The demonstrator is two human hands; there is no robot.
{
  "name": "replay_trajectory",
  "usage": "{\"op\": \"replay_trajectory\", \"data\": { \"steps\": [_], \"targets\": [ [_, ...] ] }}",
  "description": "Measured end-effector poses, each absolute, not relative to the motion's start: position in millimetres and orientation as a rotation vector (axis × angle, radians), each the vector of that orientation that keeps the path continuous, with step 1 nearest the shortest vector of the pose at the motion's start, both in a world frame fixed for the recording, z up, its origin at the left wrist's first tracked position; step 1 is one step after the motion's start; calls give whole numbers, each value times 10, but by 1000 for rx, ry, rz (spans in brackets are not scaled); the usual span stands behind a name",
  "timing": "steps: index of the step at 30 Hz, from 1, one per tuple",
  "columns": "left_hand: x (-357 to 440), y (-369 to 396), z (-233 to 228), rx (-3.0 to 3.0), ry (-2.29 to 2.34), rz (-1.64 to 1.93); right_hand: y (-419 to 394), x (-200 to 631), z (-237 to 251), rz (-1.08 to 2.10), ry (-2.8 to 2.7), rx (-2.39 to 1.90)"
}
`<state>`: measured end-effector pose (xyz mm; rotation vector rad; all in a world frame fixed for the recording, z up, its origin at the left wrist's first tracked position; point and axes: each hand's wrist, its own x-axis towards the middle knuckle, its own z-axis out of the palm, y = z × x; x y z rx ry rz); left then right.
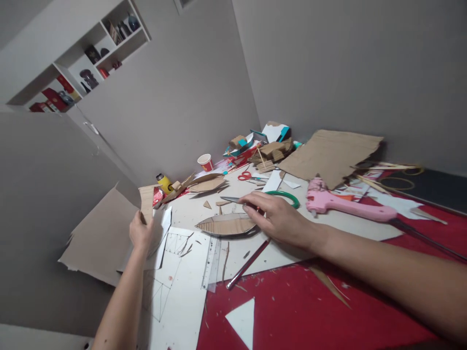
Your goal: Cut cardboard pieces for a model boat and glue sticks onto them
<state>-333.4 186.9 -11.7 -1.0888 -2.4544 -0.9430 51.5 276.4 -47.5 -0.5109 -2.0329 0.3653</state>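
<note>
My left hand is closed round a narrow strip of corrugated cardboard, which stands up from the fingers at the left of the table. Over the middle of the table, my right hand has its fingers closed on a pair of green-handled scissors. The blades poke out to the left of the fingers and the green loop shows behind the hand. Just below lies a boat-shaped cardboard piece with a dark rim, its right end hidden by my right hand. A dark red pencil lies beneath that hand.
A pink glue gun lies at right, its cord running off right. Behind are a cardboard sheet, red-handled scissors, a paper cup and a yellow jar. A clear ruler and paper scraps lie in front.
</note>
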Motion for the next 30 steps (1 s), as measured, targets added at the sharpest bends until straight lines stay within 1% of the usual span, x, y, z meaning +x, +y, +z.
{"op": "replay_trajectory", "data": {
  "steps": [5,7,8,9,11,12,14,16,19,21,26,28,30],
  "targets": [
    [-2774,1844,44,-1330,-2364,-1533,2741,541,-419,403,-1973,-476],
    [-2432,1754,116,-1522,-2370,-1746,2732,541,-386,493,-1931,-477],
    [-2249,1686,154,-1618,-2373,-1830,2728,541,-366,586,-1900,-493],
    [-2067,1605,190,-1721,-2377,-1960,2724,541,-342,733,-1869,-513],
    [-1725,1436,247,-1784,-2391,-2628,2714,546,-289,1181,-1782,-502],
    [-1575,1360,262,-1805,-2385,-2844,2708,552,-264,1438,-1716,-450],
    [-1330,1252,253,-1908,-2458,-3061,2692,563,-228,1854,-1542,-295],
    [-1171,1216,193,-1991,-2636,-3105,2672,569,-216,2078,-1395,-176],
    [-1077,1256,53,-1990,-2870,-3067,2648,559,-234,2136,-1301,-197],
    [-1067,1298,-27,-1996,-2875,-2990,2633,550,-249,2081,-1284,-264],
    [-1006,1330,-83,-2120,-2940,-2530,2600,543,-243,1987,-1420,-310],
    [-980,1336,-66,-2038,-2928,-2548,2610,547,-236,1922,-1498,-320],
    [-982,1350,-48,-1881,-2858,-2654,2638,564,-236,1664,-1526,-394]
  ]
}}
